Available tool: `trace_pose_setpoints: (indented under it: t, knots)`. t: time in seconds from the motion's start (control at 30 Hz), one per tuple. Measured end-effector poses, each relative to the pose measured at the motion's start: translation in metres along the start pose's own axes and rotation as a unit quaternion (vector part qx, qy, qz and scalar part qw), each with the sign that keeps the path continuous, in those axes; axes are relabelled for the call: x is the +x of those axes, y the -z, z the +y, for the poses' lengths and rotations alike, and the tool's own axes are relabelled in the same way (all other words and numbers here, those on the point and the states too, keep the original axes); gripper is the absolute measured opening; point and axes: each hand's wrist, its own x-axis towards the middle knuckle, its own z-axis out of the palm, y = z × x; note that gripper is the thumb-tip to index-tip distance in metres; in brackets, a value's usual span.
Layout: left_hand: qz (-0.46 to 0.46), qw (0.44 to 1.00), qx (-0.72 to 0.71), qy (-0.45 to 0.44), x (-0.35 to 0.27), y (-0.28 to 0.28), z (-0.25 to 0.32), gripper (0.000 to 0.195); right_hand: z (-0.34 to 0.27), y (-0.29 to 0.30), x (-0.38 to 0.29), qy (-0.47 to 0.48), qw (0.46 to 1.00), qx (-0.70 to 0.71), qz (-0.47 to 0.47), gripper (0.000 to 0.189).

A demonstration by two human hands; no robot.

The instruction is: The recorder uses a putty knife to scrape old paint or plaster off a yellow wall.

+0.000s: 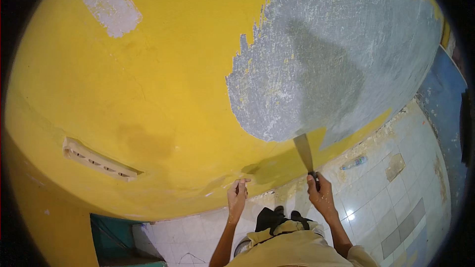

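My right hand (321,193) grips the dark handle of a putty knife (304,152). Its metal blade points up at the wall, with the tip at the lower edge of a large grey scraped patch (267,96). Around that patch the wall (185,81) is painted yellow, and a ragged paint edge borders the bare area. My left hand (238,194) is raised near the lower wall, its fingers partly curled and the index finger pointing right. Nothing shows in it. A shadow falls across the grey patch.
A cream socket strip (100,160) is fixed low on the yellow wall at left. A smaller scraped patch (111,3) lies upper left. On the tiled floor (367,207) rests a plastic bottle (354,163) near the wall's base. A green-framed opening (111,237) sits lower left.
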Motion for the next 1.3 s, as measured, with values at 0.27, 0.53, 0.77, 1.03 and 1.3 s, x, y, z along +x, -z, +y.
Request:
trace_pose_setpoints:
  t: [0.27, 0.53, 0.77, 1.03, 1.3]
  knots:
    - [-0.133, 0.981, -0.059, -0.131, 0.016, -0.029, 0.094, 0.044, -0.054, -0.065, -0.021, 0.025, 0.985, 0.140, -0.097, 0.027]
    - [-0.283, 0.933, -0.008, -0.224, 0.055, -0.013, 0.168, 0.040, -0.098, -0.154, -0.022, 0.028, 0.951, 0.308, -0.025, 0.031]
    - [-0.341, 0.919, 0.000, -0.197, 0.056, -0.012, 0.166, 0.041, -0.103, -0.174, -0.039, -0.001, 0.941, 0.338, 0.010, 0.026]
    - [-0.249, 0.908, 0.002, -0.337, 0.067, -0.039, 0.243, 0.041, -0.169, -0.130, -0.018, 0.017, 0.904, 0.412, -0.113, 0.037]
    - [-0.196, 0.929, 0.010, -0.314, 0.056, -0.056, 0.284, 0.042, -0.198, -0.105, -0.007, -0.014, 0.844, 0.492, -0.213, 0.037]
